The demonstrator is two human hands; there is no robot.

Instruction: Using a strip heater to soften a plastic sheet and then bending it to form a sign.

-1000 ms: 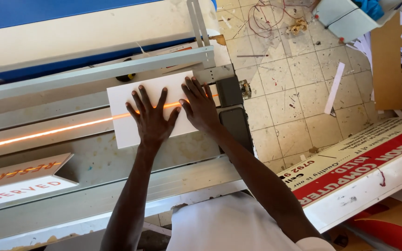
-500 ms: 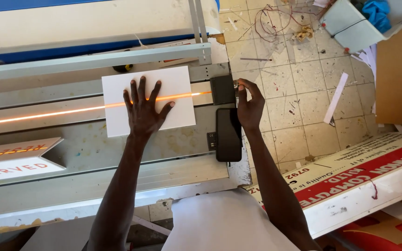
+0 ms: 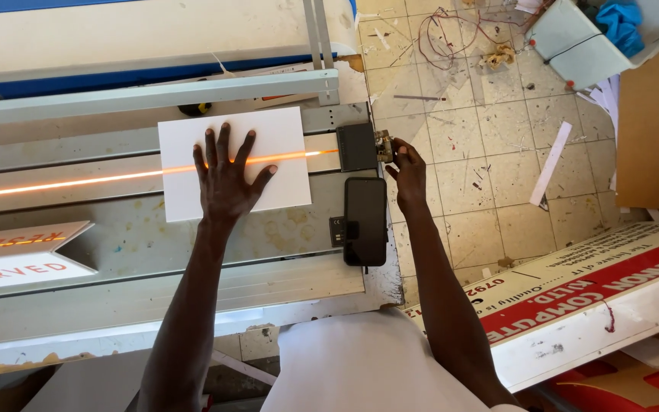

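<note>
A white rectangular sheet (image 3: 284, 145) lies flat on the grey bench of a heating machine (image 3: 116, 252), across a glowing orange strip (image 3: 62, 183). My left hand (image 3: 226, 175) rests on the sheet, palm down with fingers spread, right over the glowing line. My right hand (image 3: 407, 169) is at the bench's right end, its fingertips pinched on a small brass knob (image 3: 384, 146) beside a black block (image 3: 356, 146). A black phone (image 3: 365, 221) lies on the bench just below that block.
A white folded sign with red letters (image 3: 17, 259) sits at the left of the bench. To the right is a tiled floor (image 3: 482, 130) with wires, scraps and a white strip (image 3: 551, 162). A large white and red signboard (image 3: 573, 297) leans at lower right.
My right hand left the sheet and went right to the knob at the bench's end. My left hand stays spread on the sheet, which now lies a little lower and more square.
</note>
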